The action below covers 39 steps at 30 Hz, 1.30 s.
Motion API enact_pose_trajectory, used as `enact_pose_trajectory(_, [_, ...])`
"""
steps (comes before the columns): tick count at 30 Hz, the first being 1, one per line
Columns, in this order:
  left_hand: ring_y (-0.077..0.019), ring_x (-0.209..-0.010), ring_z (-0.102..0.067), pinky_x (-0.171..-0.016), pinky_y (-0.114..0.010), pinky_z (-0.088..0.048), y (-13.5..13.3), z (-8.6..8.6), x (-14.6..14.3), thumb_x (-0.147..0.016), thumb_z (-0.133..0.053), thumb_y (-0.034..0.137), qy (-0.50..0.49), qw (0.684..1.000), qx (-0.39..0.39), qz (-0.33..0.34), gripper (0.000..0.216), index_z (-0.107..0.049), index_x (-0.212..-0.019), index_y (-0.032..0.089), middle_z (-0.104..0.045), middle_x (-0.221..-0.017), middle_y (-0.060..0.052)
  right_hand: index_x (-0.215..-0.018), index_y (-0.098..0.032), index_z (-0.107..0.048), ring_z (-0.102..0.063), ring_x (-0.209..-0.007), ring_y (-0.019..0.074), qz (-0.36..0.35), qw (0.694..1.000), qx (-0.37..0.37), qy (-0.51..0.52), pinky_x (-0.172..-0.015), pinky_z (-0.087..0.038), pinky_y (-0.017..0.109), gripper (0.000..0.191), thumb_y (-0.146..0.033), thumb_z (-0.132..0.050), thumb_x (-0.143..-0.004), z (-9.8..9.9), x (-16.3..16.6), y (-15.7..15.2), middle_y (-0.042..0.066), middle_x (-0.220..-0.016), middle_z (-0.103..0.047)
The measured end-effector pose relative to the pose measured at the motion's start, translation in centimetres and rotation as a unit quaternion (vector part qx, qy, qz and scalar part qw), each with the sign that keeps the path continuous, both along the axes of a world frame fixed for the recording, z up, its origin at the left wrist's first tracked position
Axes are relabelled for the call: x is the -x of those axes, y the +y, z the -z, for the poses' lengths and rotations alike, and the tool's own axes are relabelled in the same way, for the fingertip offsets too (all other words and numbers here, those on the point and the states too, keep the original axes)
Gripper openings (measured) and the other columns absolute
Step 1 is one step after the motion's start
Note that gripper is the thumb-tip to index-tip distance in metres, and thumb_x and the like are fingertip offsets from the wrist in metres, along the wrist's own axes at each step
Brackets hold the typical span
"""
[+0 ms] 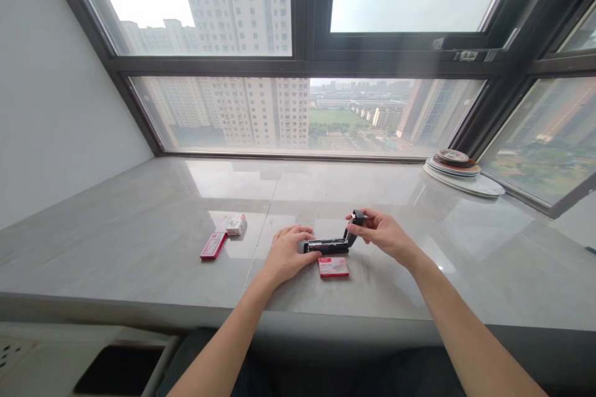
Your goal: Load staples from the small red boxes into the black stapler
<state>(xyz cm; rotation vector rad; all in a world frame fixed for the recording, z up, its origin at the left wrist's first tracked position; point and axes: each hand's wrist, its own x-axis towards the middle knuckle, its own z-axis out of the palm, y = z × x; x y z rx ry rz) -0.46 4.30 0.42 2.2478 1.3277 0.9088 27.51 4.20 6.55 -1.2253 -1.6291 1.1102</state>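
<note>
A black stapler [327, 246] lies on the grey stone sill, its top swung up at the right end and a metal channel showing along its base. My left hand [289, 252] grips the left end of the base between thumb and fingers. The raised top is pinched by my right hand [379, 232]. Just in front of the base, close to my left thumb, sits a small red and white box [333, 267]. Its printing is too small to read.
Left of my hands, a flat red and white box [214, 246] touches a smaller white box [236, 224]. A stack of round discs or plates [454, 167] stands in the back right corner. Dark-framed windows [305, 67] rise behind the sill [139, 229].
</note>
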Motion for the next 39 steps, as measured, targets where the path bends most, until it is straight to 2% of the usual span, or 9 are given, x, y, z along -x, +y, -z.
enact_pose_trajectory(5, [-0.0294,-0.133,-0.053,-0.118,-0.045,-0.036,0.0,-0.1,0.1,-0.084,-0.08,0.046,0.007,1.0,-0.001,-0.001,0.027,-0.077,-0.109,0.036,-0.067,-0.134,0.002,-0.087,-0.02,-0.074,-0.035,-0.058,0.0101,-0.081,0.982,-0.08,-0.153,-0.053,-0.024,0.025,0.04,-0.059,-0.079,-0.077,-0.1,4.6,1.2,-0.007,-0.06,-0.042])
enact_pose_trajectory(8, [-0.0291,-0.132,-0.054,-0.118,-0.044,-0.036,0.0,-0.1,0.1,-0.085,-0.079,0.046,0.01,1.0,-0.001,-0.002,0.027,-0.077,-0.111,0.037,-0.068,-0.133,0.003,-0.08,-0.021,-0.073,-0.038,-0.058,0.01,-0.091,0.959,-0.118,-0.241,-0.054,-0.023,0.025,0.03,-0.05,-0.078,-0.077,0.2,6.2,1.4,-0.007,-0.059,-0.045])
enact_pose_trajectory(14, [-0.0281,-0.13,-0.055,-0.116,-0.043,-0.036,0.0,0.2,0.0,-0.084,-0.081,0.045,0.015,1.0,-0.01,-0.005,0.03,-0.075,-0.112,0.036,-0.068,-0.132,0.003,-0.1,-0.024,-0.077,-0.047,-0.06,0.0118,-0.134,0.941,-0.102,-0.294,-0.055,-0.027,0.025,0.026,-0.044,-0.07,-0.084,-0.4,5.0,1.5,-0.006,-0.064,-0.053])
enact_pose_trajectory(20, [-0.0264,-0.129,-0.057,-0.117,-0.044,-0.039,-0.9,-1.0,-0.1,-0.089,-0.063,0.021,-0.009,1.0,-0.013,0.002,0.042,-0.068,-0.129,0.036,-0.066,-0.133,0.0,-0.094,-0.02,-0.067,-0.046,-0.057,0.0132,0.058,0.973,-0.031,-0.219,-0.053,-0.03,0.025,0.046,-0.062,-0.074,-0.077,3.0,2.3,1.9,-0.006,-0.062,-0.051])
enact_pose_trajectory(26, [-0.0219,-0.132,-0.055,-0.115,-0.039,-0.044,-4.5,-2.9,-2.7,-0.075,-0.042,-0.006,0.011,0.98,-0.033,0.197,0.073,-0.073,-0.121,0.041,-0.063,-0.14,0.006,-0.109,-0.018,-0.065,-0.039,-0.05,0.0128,0.164,0.984,-0.015,-0.072,-0.05,-0.032,0.025,0.07,-0.08,-0.067,-0.077,6.2,1.6,1.5,-0.009,-0.054,-0.045])
enact_pose_trajectory(29, [-0.0261,-0.131,-0.054,-0.114,-0.044,-0.045,-5.2,-3.4,-2.8,-0.077,-0.045,-0.003,0.096,0.963,-0.042,0.247,0.071,-0.074,-0.121,0.045,-0.063,-0.141,0.007,-0.105,-0.018,-0.067,-0.039,-0.05,0.0128,0.176,0.981,-0.034,-0.077,-0.05,-0.033,0.025,0.07,-0.082,-0.064,-0.077,6.3,1.7,1.5,-0.009,-0.053,-0.044])
enact_pose_trajectory(32, [-0.0294,-0.127,-0.056,-0.11,-0.046,-0.047,-4.3,-3.7,-0.8,-0.083,-0.052,0.007,0.133,0.974,-0.02,0.183,0.061,-0.073,-0.126,0.044,-0.059,-0.145,0.002,-0.106,-0.017,-0.069,-0.042,-0.051,0.0136,0.179,0.979,-0.051,-0.086,-0.052,-0.035,0.026,0.067,-0.079,-0.063,-0.081,6.2,1.6,1.1,-0.008,-0.054,-0.044])
enact_pose_trajectory(35, [-0.0301,-0.126,-0.055,-0.111,-0.044,-0.046,-2.9,-3.6,1.5,-0.083,-0.065,0.021,0.101,0.986,0.029,0.132,0.061,-0.065,-0.14,0.043,-0.06,-0.142,-0.001,-0.109,-0.017,-0.07,-0.047,-0.054,0.0152,0.167,0.979,-0.054,-0.106,-0.054,-0.037,0.026,0.064,-0.075,-0.062,-0.084,6.1,1.7,0.2,-0.006,-0.056,-0.047])
enact_pose_trajectory(39, [-0.0232,-0.101,-0.062,-0.095,-0.035,-0.053,-2.3,-2.9,1.6,-0.086,-0.073,0.041,0.007,0.99,0.102,0.093,0.072,-0.05,-0.154,0.036,-0.07,-0.116,-0.003,-0.112,-0.017,-0.072,-0.053,-0.057,0.0171,0.143,0.982,-0.029,-0.121,-0.056,-0.039,0.027,0.063,-0.074,-0.059,-0.088,6.2,2.7,-1.6,-0.004,-0.058,-0.054])
